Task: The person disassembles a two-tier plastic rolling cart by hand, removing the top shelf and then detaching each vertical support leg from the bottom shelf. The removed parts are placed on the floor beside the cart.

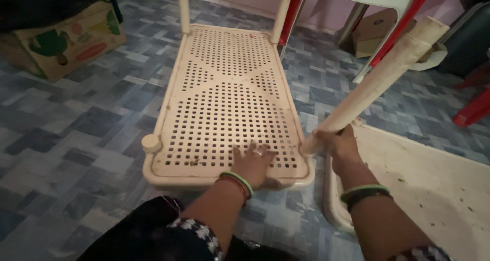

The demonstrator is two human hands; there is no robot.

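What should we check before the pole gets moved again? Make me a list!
1. Left hand flat on the perforated shelf: ok.
2. Right hand wrapped around the pole near its lower end: ok.
3. Pole's lower end at the shelf's near right corner socket: cannot tell whether it is seated.
4. Pole upright: not ok, it leans away to the right.
5. Near left corner peg bare, no pole in it: ok.

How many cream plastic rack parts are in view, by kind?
Perforated shelf panels: 1
Solid shelf panels: 1
Tube legs: 3 — one gripped by the right hand at, two upright at and
Total: 5
Left hand presses the perforated panel.
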